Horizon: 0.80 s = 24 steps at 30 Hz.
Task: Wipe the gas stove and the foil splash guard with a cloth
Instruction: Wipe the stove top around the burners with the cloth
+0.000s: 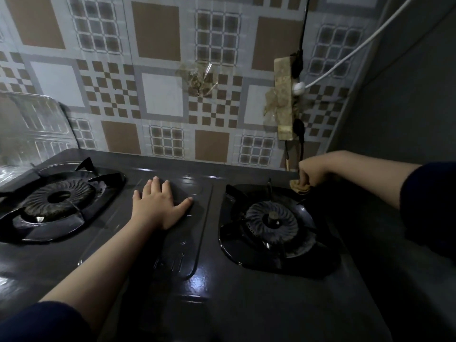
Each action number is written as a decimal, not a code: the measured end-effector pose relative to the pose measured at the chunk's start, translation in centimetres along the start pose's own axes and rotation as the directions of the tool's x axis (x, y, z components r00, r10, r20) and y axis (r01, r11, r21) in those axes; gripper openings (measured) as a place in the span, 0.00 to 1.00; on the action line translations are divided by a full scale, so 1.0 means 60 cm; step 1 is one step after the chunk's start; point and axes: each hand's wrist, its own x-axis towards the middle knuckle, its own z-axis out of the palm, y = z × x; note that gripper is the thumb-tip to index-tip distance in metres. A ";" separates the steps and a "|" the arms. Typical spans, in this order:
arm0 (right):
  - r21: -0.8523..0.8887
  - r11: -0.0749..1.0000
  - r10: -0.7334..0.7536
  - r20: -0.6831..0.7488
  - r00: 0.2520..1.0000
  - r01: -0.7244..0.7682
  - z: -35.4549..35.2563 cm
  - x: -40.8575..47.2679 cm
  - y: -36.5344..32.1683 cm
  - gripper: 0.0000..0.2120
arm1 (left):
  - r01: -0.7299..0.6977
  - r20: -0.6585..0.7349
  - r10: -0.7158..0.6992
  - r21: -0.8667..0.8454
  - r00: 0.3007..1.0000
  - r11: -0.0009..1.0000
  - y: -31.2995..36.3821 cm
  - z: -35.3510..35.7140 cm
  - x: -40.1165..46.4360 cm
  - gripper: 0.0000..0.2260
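Here the dark gas stove [209, 280] is filling most of the view, and everything else is sitting in relation to it. The left hand [158, 208] is lying flat on the stove's middle panel, between the two burners, its fingers [154, 187] straight and spread, holding nothing. The right hand [312, 172] is reaching to the stove's back right corner, just behind the right burner [271, 220]; its fingers are curling down and pinching a small yellowish cloth [299, 187] — the cloth is bunching against the stove top at that corner. The left burner [58, 196] is sitting on the stove's left side, its black pan support around it. Left of the stove, beside that burner, the shiny foil splash guard [32, 127] is standing upright, with neither hand touching it. Behind the stove a checked brown-and-grey wall covering [160, 95] is rising, and on it, above the stove's back right corner, a grimy power strip [286, 99] is hanging — a white plug [298, 88] with a white cable is sticking out of it. Dark sleeves are covering both arms near the picture's edges.
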 end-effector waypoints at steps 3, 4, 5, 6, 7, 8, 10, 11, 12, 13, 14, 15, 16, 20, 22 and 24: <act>-0.055 0.998 0.011 -0.048 0.999 -0.014 0.022 -0.014 -0.009 0.11 | -0.007 0.006 0.007 -0.004 1.000 1.000 0.002 0.004 -0.003 0.39; -0.083 0.996 0.005 -0.051 0.999 -0.009 0.029 -0.022 -0.009 0.13 | -0.011 0.006 0.011 -0.010 1.000 1.000 0.004 0.007 -0.005 0.39; -0.103 0.995 0.000 -0.054 0.999 -0.005 0.036 -0.030 -0.009 0.14 | -0.015 0.003 0.015 -0.016 1.000 1.000 0.007 0.009 -0.007 0.38; -0.107 0.994 0.006 -0.067 0.998 -0.013 0.042 -0.035 -0.007 0.14 | -0.019 -0.002 0.018 -0.017 1.000 1.000 0.009 0.010 -0.009 0.38; -0.095 0.995 0.027 -0.091 0.995 -0.035 0.046 -0.044 -0.007 0.13 | -0.024 -0.009 0.024 -0.016 1.000 1.000 0.011 0.010 -0.010 0.38; -0.073 0.996 0.048 -0.117 0.992 -0.056 0.050 -0.049 -0.005 0.10 | -0.030 -0.014 0.030 -0.015 0.999 0.999 0.012 0.010 -0.010 0.38; 0.007 0.998 0.058 -0.171 0.984 -0.058 0.049 -0.059 -0.002 0.10 | -0.040 -0.014 0.040 -0.010 0.999 0.999 0.015 0.007 -0.010 0.39; 0.081 0.995 0.078 -0.202 0.976 -0.063 0.044 -0.063 0.000 0.15 | -0.041 -0.012 0.041 -0.011 0.999 0.999 0.016 0.006 -0.010 0.39; 0.161 0.986 0.092 -0.240 0.966 -0.054 0.036 -0.065 0.000 0.18 | -0.041 -0.011 0.040 -0.014 0.999 0.999 0.017 0.006 -0.010 0.39; 0.235 0.971 0.099 -0.285 0.954 -0.031 0.026 -0.068 -0.004 0.19 | -0.041 -0.013 0.041 -0.017 0.999 0.999 0.018 0.006 -0.009 0.39; 0.299 0.954 0.098 -0.326 0.940 0.004 0.015 -0.067 -0.008 0.20 | -0.042 -0.015 0.041 -0.018 0.999 0.999 0.019 0.006 -0.009 0.39; 0.344 0.938 0.093 -0.355 0.930 0.037 0.002 -0.065 -0.016 0.20 | -0.041 -0.015 0.041 -0.021 0.999 0.999 0.019 0.007 -0.008 0.40; 0.375 0.924 0.081 -0.375 0.924 0.071 -0.011 -0.063 -0.026 0.19 | -0.041 -0.012 0.041 -0.024 0.999 0.999 0.020 0.007 -0.009 0.40; 0.411 0.888 -0.020 -0.412 0.911 0.206 -0.058 -0.041 -0.082 0.24 | -0.037 -0.001 0.037 -0.024 0.999 0.999 0.021 0.008 -0.011 0.40; 0.381 0.886 -0.080 -0.437 0.896 0.265 -0.074 -0.024 -0.117 0.25 | -0.036 -0.007 0.036 -0.018 0.999 0.999 0.020 0.008 -0.011 0.40; 0.335 0.889 -0.150 -0.430 0.890 0.312 -0.075 -0.002 -0.149 0.25 | -0.036 -0.016 0.035 -0.014 0.999 0.999 0.019 0.008 -0.010 0.39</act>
